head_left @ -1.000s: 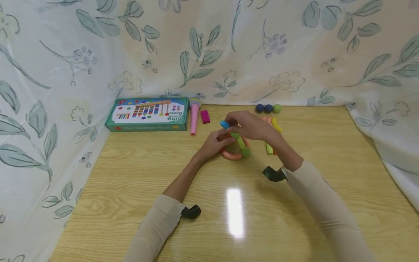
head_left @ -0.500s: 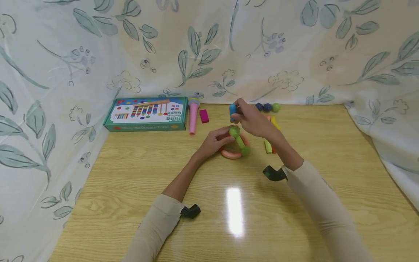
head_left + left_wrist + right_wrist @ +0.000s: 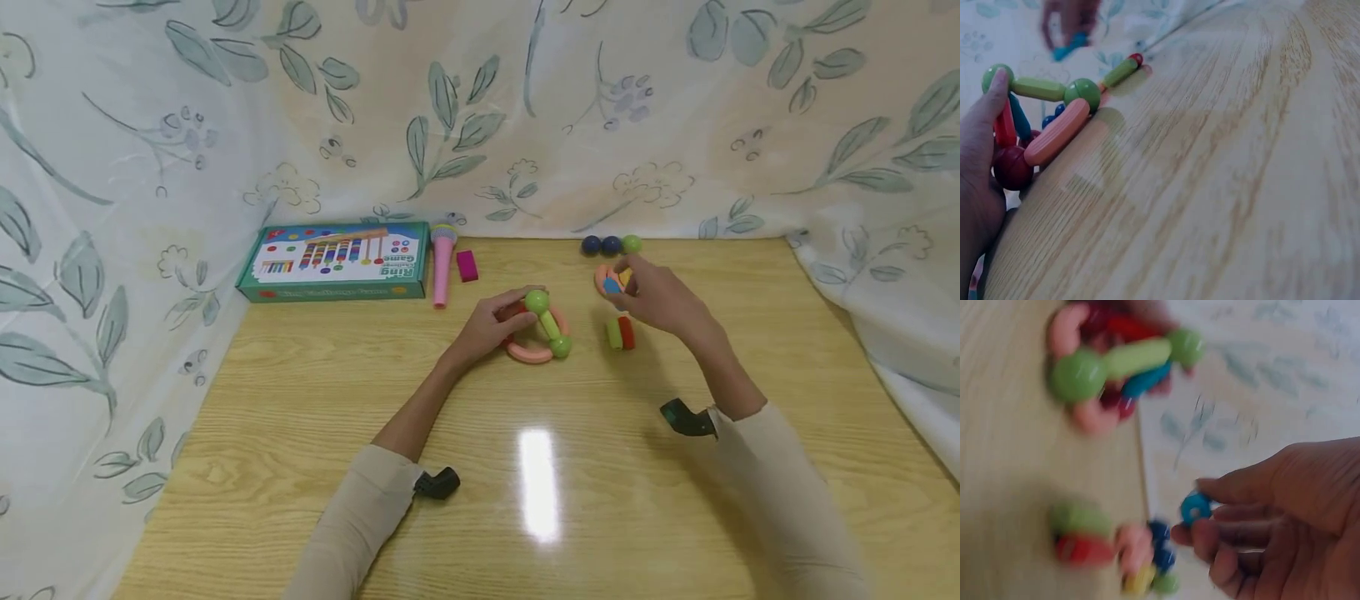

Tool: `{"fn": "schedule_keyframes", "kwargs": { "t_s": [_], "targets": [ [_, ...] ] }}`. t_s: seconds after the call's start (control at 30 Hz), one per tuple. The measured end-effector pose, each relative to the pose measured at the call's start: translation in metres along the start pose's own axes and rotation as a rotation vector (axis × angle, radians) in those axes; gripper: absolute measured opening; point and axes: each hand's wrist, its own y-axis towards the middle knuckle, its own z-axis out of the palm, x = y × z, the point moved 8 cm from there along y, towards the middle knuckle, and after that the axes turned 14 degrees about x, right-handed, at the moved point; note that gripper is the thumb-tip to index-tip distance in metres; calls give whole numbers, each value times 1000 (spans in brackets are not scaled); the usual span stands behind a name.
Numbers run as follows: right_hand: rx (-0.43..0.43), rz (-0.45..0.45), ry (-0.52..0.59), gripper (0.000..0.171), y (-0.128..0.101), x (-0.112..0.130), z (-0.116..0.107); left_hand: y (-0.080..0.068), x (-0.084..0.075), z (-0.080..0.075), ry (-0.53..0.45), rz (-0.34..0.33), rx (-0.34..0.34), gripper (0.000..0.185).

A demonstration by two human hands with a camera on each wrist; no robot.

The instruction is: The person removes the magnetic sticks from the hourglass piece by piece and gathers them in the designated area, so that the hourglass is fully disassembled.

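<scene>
A ball-and-stick toy model (image 3: pixel 529 356) stands on the table, with salmon curved pieces at its base. A lime stick (image 3: pixel 550 325) joins two green balls in it; dark red balls (image 3: pixel 1014 167), a red stick (image 3: pixel 1005 127) and a blue stick (image 3: pixel 1020 117) show in the left wrist view. My left hand (image 3: pixel 487 327) holds the model's left side, thumb against the upper green ball (image 3: pixel 536 301). Over the loose pieces at the right, my right hand (image 3: pixel 666 298) pinches a loose blue stick (image 3: pixel 1195 508) between thumb and fingers.
Below my right hand lie loose lime (image 3: pixel 614 334) and red sticks (image 3: pixel 627 332), salmon curved pieces (image 3: pixel 601 278) and a yellow one. Blue balls (image 3: pixel 592 245) and a green ball line the cloth. Back left: a game box (image 3: pixel 333 262), a pink toy microphone (image 3: pixel 442 271) and a magenta block (image 3: pixel 467 266).
My right hand has lifted the blue stick off the top of the model and carried it right, over the loose pieces. The left hand still holds the model in the same spot.
</scene>
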Motion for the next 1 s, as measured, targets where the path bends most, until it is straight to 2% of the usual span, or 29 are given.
{"fn": "schedule_keyframes", "kwargs": {
  "t_s": [0.13, 0.3, 0.43, 0.6, 0.8, 1.0],
  "targets": [
    [72, 98, -63, 44, -13, -39, 8, 1, -1, 2, -24, 36, 16, 49],
    [103, 113, -52, 40, -20, -61, 18, 0, -2, 1, -15, 41, 15, 49],
    [95, 101, -20, 38, -18, -64, 23, 1, -5, -1, 41, 37, 15, 48],
    [99, 95, -9, 38, -12, -62, 27, 0, -2, -1, 89, -6, 20, 46],
    [111, 102, -18, 38, -8, -60, 27, 0, 0, 0, 76, -25, 17, 47],
    [135, 107, -42, 39, -7, -55, 24, 1, -2, -1, 77, -11, 18, 47]
  ]
}}
